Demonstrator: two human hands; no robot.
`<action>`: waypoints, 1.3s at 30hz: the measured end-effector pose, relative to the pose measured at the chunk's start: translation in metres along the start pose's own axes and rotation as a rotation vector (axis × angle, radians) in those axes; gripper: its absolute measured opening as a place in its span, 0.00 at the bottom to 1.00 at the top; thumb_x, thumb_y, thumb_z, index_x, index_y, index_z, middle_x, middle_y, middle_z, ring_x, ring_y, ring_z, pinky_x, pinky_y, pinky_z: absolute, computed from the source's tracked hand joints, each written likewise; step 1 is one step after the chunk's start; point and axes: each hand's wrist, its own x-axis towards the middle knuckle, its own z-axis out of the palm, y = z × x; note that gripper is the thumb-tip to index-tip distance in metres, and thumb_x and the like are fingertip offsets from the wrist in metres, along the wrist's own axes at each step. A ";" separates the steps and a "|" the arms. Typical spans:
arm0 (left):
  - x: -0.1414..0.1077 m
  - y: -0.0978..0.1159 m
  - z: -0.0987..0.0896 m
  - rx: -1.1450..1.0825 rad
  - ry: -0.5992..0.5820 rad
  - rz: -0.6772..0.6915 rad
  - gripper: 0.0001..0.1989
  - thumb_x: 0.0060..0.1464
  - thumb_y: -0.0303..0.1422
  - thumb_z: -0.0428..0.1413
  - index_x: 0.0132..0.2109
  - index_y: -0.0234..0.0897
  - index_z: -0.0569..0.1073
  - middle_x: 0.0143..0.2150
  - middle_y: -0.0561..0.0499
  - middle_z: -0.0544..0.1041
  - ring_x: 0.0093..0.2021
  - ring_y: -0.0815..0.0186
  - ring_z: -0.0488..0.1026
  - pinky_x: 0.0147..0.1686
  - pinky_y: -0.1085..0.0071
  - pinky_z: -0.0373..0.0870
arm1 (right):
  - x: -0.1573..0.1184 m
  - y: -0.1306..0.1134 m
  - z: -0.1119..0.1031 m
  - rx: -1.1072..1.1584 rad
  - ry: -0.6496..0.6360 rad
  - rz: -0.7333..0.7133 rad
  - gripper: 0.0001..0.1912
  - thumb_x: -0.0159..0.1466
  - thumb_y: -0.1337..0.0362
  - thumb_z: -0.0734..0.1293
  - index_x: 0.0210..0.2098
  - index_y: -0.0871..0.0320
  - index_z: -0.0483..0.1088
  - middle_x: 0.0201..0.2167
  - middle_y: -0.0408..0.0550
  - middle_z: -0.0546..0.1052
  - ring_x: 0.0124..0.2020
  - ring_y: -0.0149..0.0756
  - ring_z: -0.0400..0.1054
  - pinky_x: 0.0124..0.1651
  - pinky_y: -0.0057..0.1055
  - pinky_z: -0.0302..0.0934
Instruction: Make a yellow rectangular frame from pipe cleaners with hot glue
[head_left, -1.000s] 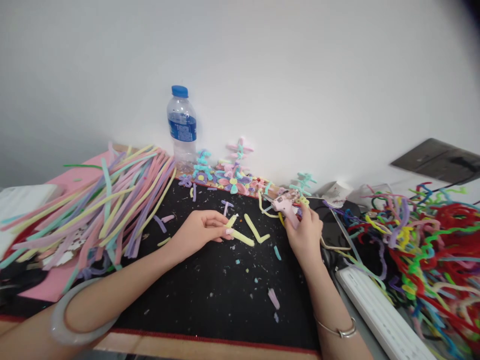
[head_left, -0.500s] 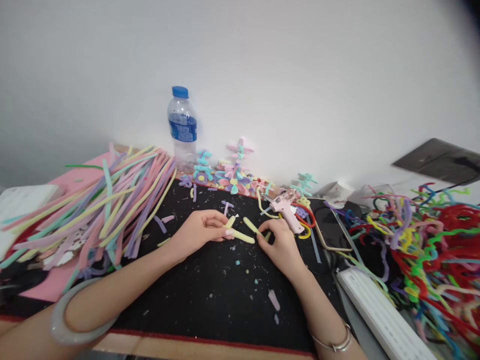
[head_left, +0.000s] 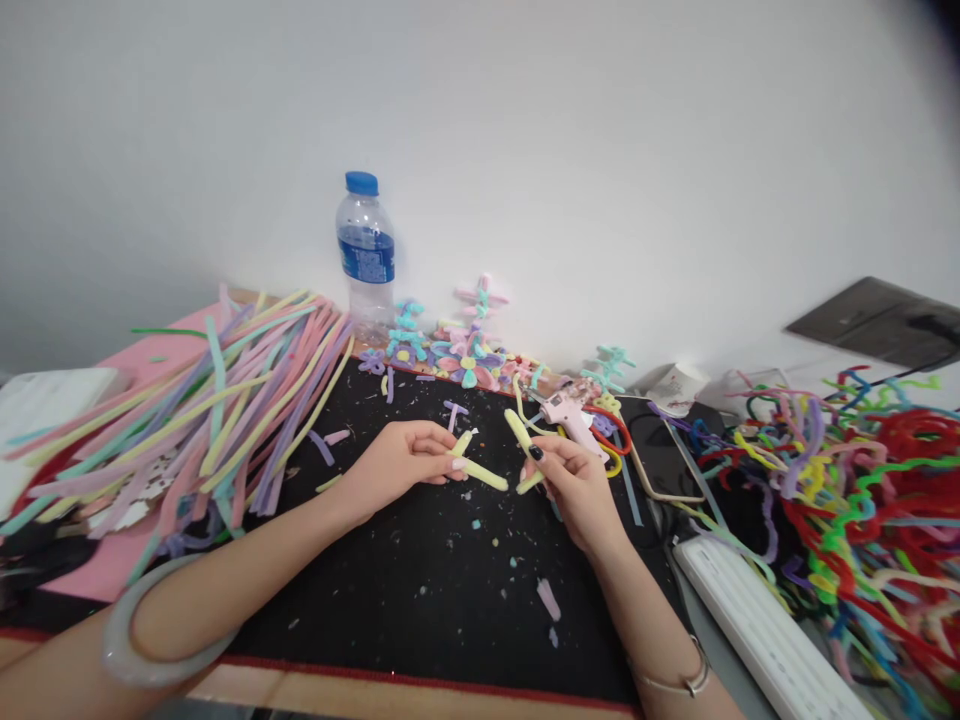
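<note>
My left hand pinches a yellow pipe cleaner piece between thumb and fingers; one arm of it points right, a shorter one points up. Just across a small gap, my right hand is closed on another yellow pipe cleaner piece, with one end sticking up and the other showing below the fingers. Both hands hover over a black mat strewn with small scraps. A purple T-shaped piece lies just beyond my left hand. Behind my right hand rests a pink glue gun.
Long pastel pipe cleaners are heaped at the left. A water bottle stands by the wall near finished fuzzy flowers. Rightward are a phone, a white power strip, a paper cup and tangled bright pipe cleaners.
My right hand has turned and shifted slightly right, so its yellow piece now stands more upright with the thumb facing me. My left hand has barely moved.
</note>
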 end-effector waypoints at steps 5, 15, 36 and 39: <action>-0.002 0.003 0.001 0.019 -0.017 -0.018 0.10 0.46 0.33 0.61 0.36 0.33 0.73 0.30 0.48 0.81 0.34 0.64 0.78 0.32 0.75 0.72 | -0.001 -0.002 0.001 0.090 -0.032 0.104 0.08 0.53 0.61 0.72 0.30 0.59 0.73 0.19 0.41 0.74 0.13 0.22 0.61 0.14 0.18 0.50; -0.003 0.005 0.001 0.068 -0.087 -0.008 0.09 0.46 0.32 0.62 0.35 0.33 0.74 0.29 0.49 0.81 0.32 0.66 0.78 0.31 0.76 0.72 | -0.003 -0.004 0.006 0.059 -0.079 0.141 0.10 0.49 0.63 0.74 0.24 0.61 0.71 0.16 0.40 0.72 0.11 0.22 0.60 0.11 0.17 0.51; 0.000 0.000 -0.001 0.003 -0.037 0.062 0.11 0.44 0.34 0.62 0.35 0.34 0.74 0.33 0.47 0.81 0.36 0.60 0.78 0.36 0.68 0.73 | -0.001 -0.005 0.005 0.148 0.052 -0.023 0.07 0.50 0.64 0.73 0.27 0.58 0.73 0.21 0.40 0.72 0.13 0.22 0.57 0.13 0.21 0.52; 0.001 -0.003 -0.003 0.004 0.034 0.139 0.10 0.43 0.32 0.62 0.35 0.35 0.75 0.38 0.47 0.81 0.40 0.60 0.77 0.44 0.66 0.72 | 0.001 -0.007 0.004 0.181 0.118 -0.142 0.05 0.49 0.66 0.74 0.26 0.56 0.74 0.29 0.43 0.74 0.21 0.26 0.65 0.23 0.25 0.62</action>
